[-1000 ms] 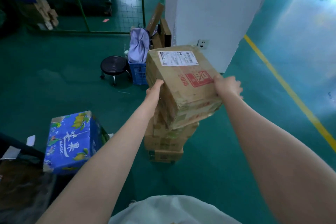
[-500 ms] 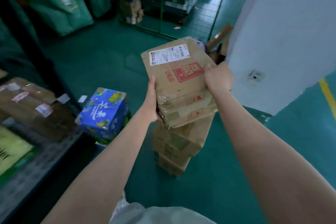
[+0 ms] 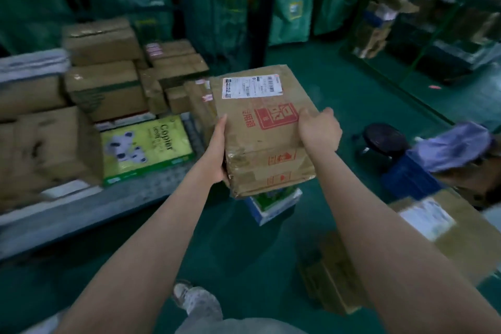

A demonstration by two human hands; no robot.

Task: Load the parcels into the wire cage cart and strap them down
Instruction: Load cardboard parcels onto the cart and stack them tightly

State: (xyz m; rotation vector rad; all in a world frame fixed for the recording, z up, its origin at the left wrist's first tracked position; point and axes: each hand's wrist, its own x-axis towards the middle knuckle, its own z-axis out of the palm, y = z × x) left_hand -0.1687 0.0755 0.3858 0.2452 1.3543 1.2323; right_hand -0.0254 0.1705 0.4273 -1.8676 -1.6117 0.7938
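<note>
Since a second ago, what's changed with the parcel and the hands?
The brown cardboard parcel with the white label and red print has been carried left, away from the white pillar. It is now held in front of the grey platform loaded with brown cartons. Unchanged: the left hand holds the parcel's left side, the right hand grips its right edge, and the label faces up.

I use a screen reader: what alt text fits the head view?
A person's left hand and right hand hold a cardboard parcel with a white label by its sides above a green floor. To its left, brown boxes and a green copier-paper box sit on a grey platform.
</note>
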